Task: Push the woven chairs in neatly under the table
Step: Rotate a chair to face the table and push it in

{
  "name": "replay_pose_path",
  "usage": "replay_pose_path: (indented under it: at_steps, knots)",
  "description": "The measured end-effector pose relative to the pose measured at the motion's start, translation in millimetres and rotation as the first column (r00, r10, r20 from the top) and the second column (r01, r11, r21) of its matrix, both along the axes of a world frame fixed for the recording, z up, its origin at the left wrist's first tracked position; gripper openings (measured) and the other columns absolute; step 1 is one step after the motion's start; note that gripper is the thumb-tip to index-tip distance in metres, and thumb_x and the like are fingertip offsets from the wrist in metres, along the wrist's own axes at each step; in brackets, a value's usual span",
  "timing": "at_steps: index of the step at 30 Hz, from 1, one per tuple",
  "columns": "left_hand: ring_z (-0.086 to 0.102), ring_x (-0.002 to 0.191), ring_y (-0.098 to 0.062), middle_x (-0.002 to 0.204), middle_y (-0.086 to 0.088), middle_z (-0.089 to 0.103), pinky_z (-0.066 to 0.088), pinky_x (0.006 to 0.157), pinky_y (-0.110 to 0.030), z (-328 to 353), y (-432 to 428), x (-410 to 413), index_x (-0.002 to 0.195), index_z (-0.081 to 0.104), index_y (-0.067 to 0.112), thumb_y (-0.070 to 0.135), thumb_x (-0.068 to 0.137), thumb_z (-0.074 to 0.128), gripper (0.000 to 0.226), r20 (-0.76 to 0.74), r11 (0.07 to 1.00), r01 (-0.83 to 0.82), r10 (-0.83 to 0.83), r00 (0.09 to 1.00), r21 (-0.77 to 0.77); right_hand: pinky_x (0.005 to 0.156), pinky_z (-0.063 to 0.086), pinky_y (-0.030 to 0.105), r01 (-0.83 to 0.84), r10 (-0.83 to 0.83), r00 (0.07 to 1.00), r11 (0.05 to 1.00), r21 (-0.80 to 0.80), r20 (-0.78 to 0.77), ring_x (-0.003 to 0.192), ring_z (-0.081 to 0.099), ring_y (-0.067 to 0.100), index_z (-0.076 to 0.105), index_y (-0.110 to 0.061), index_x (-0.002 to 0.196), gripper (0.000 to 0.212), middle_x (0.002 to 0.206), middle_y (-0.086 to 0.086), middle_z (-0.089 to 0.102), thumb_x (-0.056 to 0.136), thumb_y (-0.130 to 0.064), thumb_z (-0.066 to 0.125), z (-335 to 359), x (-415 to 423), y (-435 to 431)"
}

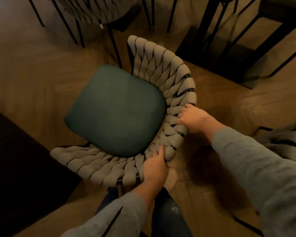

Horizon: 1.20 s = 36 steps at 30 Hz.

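Note:
A woven chair [171,77] with a curved beige braided back and a dark green seat cushion [116,112] stands on the wooden floor in the middle of the view. My left hand [155,165] grips the lower part of the braided backrest, fingers curled over its rim. My right hand [193,117] grips the backrest further round to the right. A dark table edge [24,161] fills the lower left, close to the chair's left arm. Another woven chair [91,12] stands at the top left, and part of a third woven chair [284,139] shows at the right edge.
Black metal legs [229,40] of furniture stand at the top right on the wooden floor [32,69]. My legs and one light shoe [171,178] are just behind the chair's back.

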<state>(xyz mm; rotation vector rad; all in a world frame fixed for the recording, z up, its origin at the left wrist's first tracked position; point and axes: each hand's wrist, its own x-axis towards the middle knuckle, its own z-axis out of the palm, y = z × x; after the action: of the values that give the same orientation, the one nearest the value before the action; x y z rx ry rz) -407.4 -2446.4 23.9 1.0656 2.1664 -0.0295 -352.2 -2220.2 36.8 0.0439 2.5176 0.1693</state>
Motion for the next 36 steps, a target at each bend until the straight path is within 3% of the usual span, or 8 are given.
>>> replay_pose_path:
  at_steps: [2, 4, 12, 21, 27, 36]
  knots:
    - [0.060, 0.096, -0.020, 0.118, -0.004, 0.060, 0.050, 0.080, -0.032, 3, 0, 1, 0.153, 0.016, 0.027, 0.025, 0.096, 0.048, 0.065, -0.009, 1.000, 0.028, -0.028, 1.000, 0.009, 0.103, 0.031, 0.043, -0.006, 0.006, 1.000, 1.000, 0.012, 0.000, 0.115, 0.051, 0.024, 0.058, -0.022, 0.119, 0.029, 0.117, 0.002, 0.062, 0.090, -0.025, 0.055, 2, 1, -2]
    - [0.061, 0.094, -0.019, 0.112, -0.003, 0.063, 0.051, 0.081, -0.032, 3, 0, 1, 0.152, 0.019, 0.026, 0.027, 0.096, 0.049, 0.063, -0.009, 0.998, 0.055, -0.055, 0.998, 0.022, 0.106, 0.029, 0.043, 0.004, -0.004, 1.000, 1.000, 0.023, -0.008, 0.115, 0.050, 0.024, 0.058, -0.022, 0.120, 0.029, 0.117, 0.002, 0.062, 0.091, -0.024, 0.055, 2, 3, -3]
    - [0.061, 0.097, -0.023, 0.114, -0.006, 0.061, 0.049, 0.079, -0.035, 0, -1, 8, 0.148, 0.024, 0.023, 0.024, 0.098, 0.046, 0.055, 0.031, 0.963, 0.269, -0.270, 0.962, 0.025, 0.102, 0.029, 0.041, 0.176, -0.175, 0.984, 0.983, -0.049, 0.034, 0.112, 0.049, 0.023, 0.057, -0.023, 0.119, 0.030, 0.116, 0.001, 0.060, 0.089, -0.026, 0.051, -8, 58, -13]
    - [0.060, 0.101, -0.019, 0.117, -0.001, 0.061, 0.051, 0.087, -0.033, 0, 39, -20, 0.144, 0.028, 0.028, 0.027, 0.097, 0.050, 0.052, 0.049, 0.891, 0.449, -0.452, 0.891, 0.066, 0.103, 0.031, 0.041, 0.430, -0.429, 0.903, 0.899, -0.084, 0.032, 0.114, 0.050, 0.023, 0.058, -0.022, 0.117, 0.029, 0.118, 0.000, 0.060, 0.090, -0.027, 0.051, -10, 83, -4]
    - [0.062, 0.099, -0.019, 0.114, -0.002, 0.064, 0.048, 0.084, -0.031, -1, 85, -68, 0.142, 0.033, 0.026, 0.024, 0.098, 0.048, 0.047, -0.030, 0.766, 0.638, -0.638, 0.770, 0.081, 0.101, 0.034, 0.042, 0.546, -0.547, 0.837, 0.835, -0.067, 0.014, 0.111, 0.053, 0.023, 0.058, -0.023, 0.115, 0.029, 0.114, 0.000, 0.061, 0.090, -0.033, 0.050, -9, 66, 13]
    - [0.061, 0.097, -0.024, 0.114, -0.005, 0.062, 0.043, 0.076, -0.033, 8, 171, -198, 0.145, 0.032, 0.027, 0.024, 0.096, 0.047, 0.051, -0.107, 0.460, 0.886, -0.886, 0.452, -0.064, 0.087, 0.042, 0.038, 0.752, -0.764, 0.639, 0.645, -0.137, -0.093, 0.096, 0.059, 0.022, 0.059, -0.024, 0.109, 0.027, 0.100, -0.001, 0.066, 0.085, -0.035, 0.054, -16, -18, 21]
